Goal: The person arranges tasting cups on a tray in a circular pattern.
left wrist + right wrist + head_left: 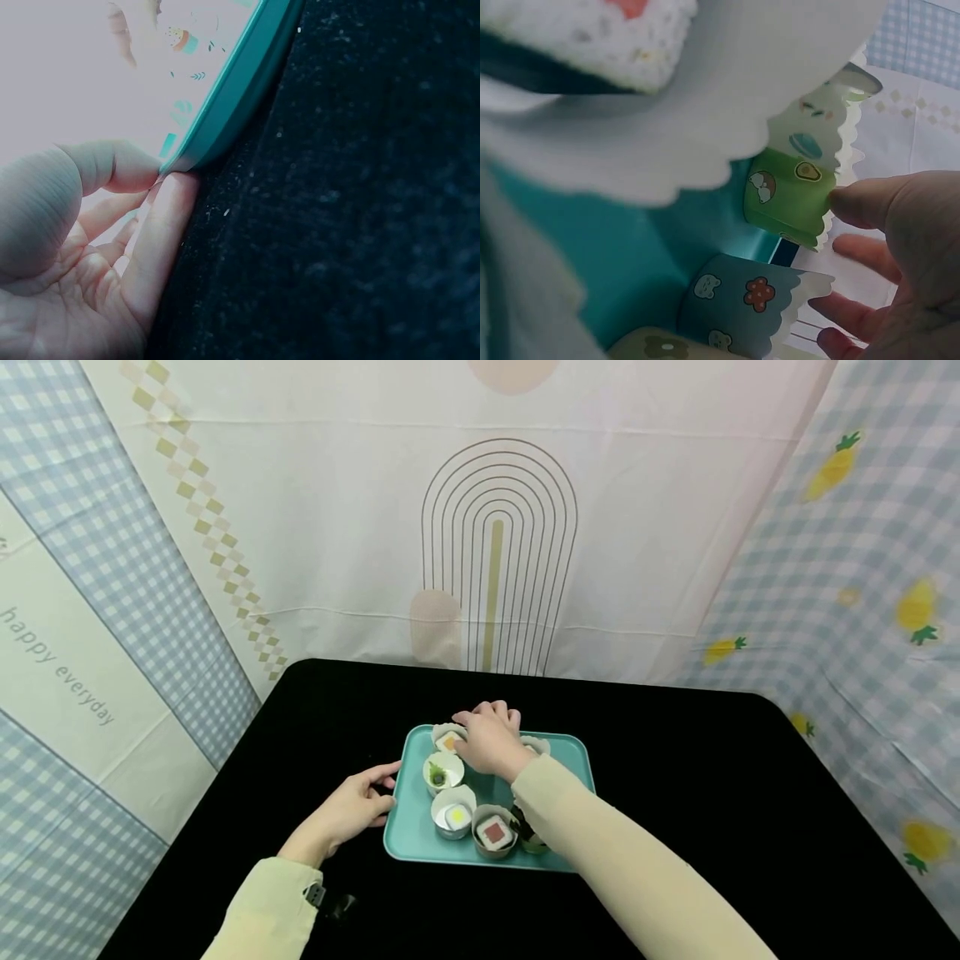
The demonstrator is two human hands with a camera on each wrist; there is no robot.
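A teal tray (411, 843) carries several paper baking cups with sushi pieces in them. My left hand (352, 806) is at the tray's left side; in the left wrist view its thumb and finger pinch the tray rim (217, 124). Over the back of the tray reaches my right hand (491, 739), beside the cup with orange-centred sushi (448, 742). In the right wrist view the thumb is at the rim of a green paper cup (784, 191). The other fingers are spread near a blue paper cup (735, 300), with nothing seen gripped between them.
Along the tray's left and front stand cups with a green-topped piece (437, 774), a yellow-centred piece (457, 816) and a red-centred piece (495, 832). Another cup (537, 745) is right of my right hand. The black table (660, 760) meets patterned curtains (345, 527).
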